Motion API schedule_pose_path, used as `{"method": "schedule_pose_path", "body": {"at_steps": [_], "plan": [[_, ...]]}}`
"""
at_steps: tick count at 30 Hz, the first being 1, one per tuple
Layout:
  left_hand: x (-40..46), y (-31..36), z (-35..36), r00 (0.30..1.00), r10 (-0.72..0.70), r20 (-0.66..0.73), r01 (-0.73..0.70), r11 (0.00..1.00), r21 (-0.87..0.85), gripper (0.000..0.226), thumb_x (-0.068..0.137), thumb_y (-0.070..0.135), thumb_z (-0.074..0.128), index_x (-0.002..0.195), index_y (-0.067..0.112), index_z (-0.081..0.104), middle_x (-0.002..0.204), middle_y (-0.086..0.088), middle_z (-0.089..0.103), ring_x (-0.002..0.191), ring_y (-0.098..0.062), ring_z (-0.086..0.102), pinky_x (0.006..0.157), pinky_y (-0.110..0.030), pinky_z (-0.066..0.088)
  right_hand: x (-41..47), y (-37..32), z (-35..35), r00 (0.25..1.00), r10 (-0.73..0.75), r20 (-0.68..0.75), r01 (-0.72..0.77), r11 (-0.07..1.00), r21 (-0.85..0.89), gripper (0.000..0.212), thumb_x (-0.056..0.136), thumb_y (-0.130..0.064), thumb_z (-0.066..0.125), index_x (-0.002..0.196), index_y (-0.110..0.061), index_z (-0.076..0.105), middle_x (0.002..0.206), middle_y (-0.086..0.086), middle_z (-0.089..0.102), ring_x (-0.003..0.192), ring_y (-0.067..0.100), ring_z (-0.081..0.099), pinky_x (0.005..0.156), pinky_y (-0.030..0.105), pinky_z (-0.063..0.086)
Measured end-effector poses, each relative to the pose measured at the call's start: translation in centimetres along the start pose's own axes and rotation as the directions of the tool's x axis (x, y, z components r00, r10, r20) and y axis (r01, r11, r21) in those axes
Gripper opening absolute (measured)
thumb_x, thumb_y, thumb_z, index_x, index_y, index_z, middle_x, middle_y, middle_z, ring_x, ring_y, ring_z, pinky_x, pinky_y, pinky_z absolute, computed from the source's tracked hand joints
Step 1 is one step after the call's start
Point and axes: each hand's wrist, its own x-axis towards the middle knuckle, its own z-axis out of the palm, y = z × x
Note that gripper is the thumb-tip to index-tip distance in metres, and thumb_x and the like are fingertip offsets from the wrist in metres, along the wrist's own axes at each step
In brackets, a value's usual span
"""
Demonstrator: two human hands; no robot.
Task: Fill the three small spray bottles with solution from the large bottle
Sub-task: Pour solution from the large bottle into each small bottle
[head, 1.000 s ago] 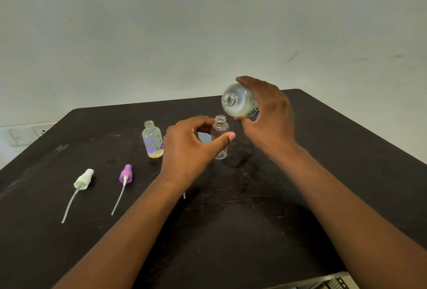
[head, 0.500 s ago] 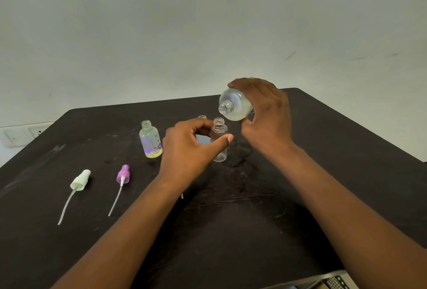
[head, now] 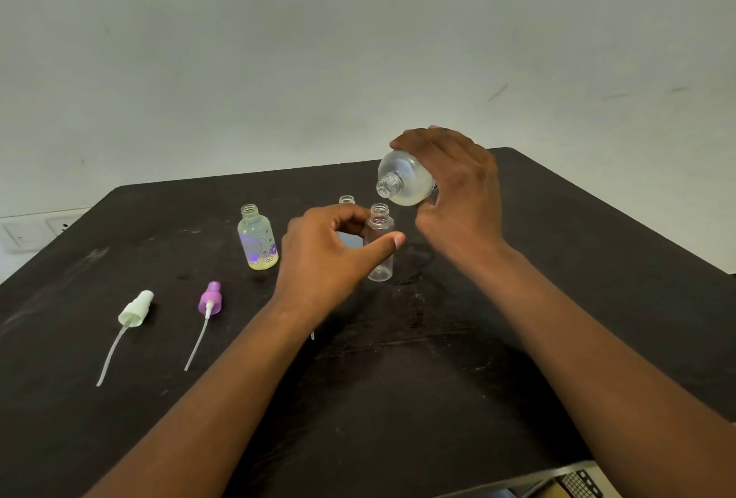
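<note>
On a dark counter (head: pixel 557 318), the right hand (head: pixel 458 194) grips the large bottle (head: pixel 406 181), tipped nearly on its side, its open mouth pointing down and left, just above and right of a clear small bottle (head: pixel 380 246). That bottle stands upright, steadied by the left hand (head: pixel 330 258), whose curled fingers (head: pixel 342 214) and thumb wrap round it. The pour likely depends on lining mouth over neck.

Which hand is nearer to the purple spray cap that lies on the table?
The left hand. It holds the clear small bottle, to the right of the purple spray cap. The right hand is farther right and higher, tilting the large bottle.
</note>
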Motion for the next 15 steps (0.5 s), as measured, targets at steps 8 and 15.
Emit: {"method": "schedule_pose_path", "body": {"at_steps": [8,15], "plan": [[0.05,-0.16,0.08,1.000,-0.012,0.007,0.013,1.000,-0.007,0.027,0.076,0.055,0.086,0.092,0.033,0.081,0.085,0.018,0.077,0.085,0.002,0.072,0.081,-0.040,0.062,0.03,-0.12,-0.20,1.000,0.000,0.008,0.000,1.000,-0.011,0.079,0.058,0.008,0.060,0.128,-0.026,0.067,0.134,-0.009,0.067,0.137,0.022,0.054,0.109,0.044,0.040],[0.06,-0.17,0.14,1.000,-0.011,0.007,0.011,1.000,0.008,0.025,0.075,0.057,0.086,0.090,0.038,0.079,0.084,0.019,0.077,0.084,0.004,0.071,0.083,-0.039,0.062,0.02,-0.09,-0.12,1.000,-0.019,-0.005,0.019,1.000,-0.012,0.076,0.058,0.009,0.064,0.126,-0.025,0.068,0.133,-0.007,0.067,0.136,0.024,0.055,0.109,0.045,0.040]]}}
